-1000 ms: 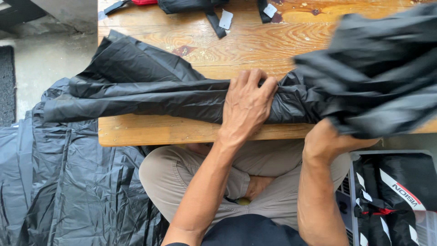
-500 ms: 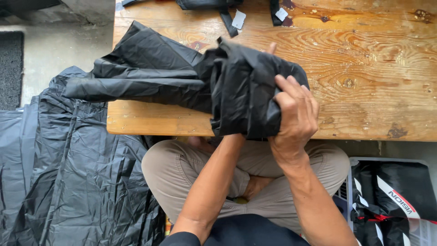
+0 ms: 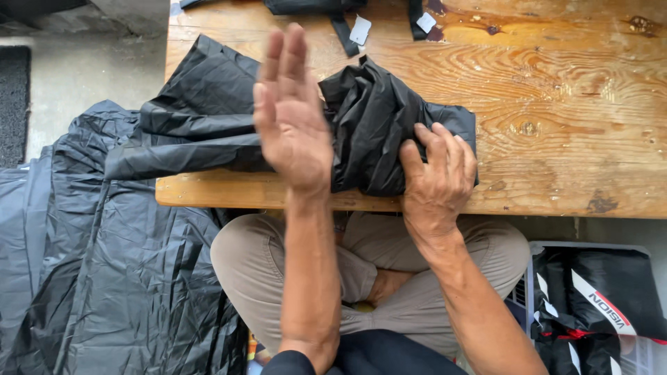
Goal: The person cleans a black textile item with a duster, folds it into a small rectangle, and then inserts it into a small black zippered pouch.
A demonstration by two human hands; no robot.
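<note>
A black plastic garment [image 3: 375, 118], partly folded, lies on the near edge of a low wooden table [image 3: 556, 104]. Its right part is doubled over into a thick bundle, and its left part stretches flat toward the table's left end. My right hand [image 3: 438, 180] presses down on the front of the bundle with spread fingers. My left hand [image 3: 292, 114] is raised above the garment, palm flat and fingers together, holding nothing.
More black plastic sheeting [image 3: 104, 278] is heaped on the floor at the left. A crate with black packed items [image 3: 597, 305] stands at the lower right. Black straps with white tags [image 3: 354, 24] lie at the table's far edge. My crossed legs sit under the table.
The right part of the garment was folded leftward over the middle. My right hand now presses the fold flat, and my left hand has lifted off the garment into the air.
</note>
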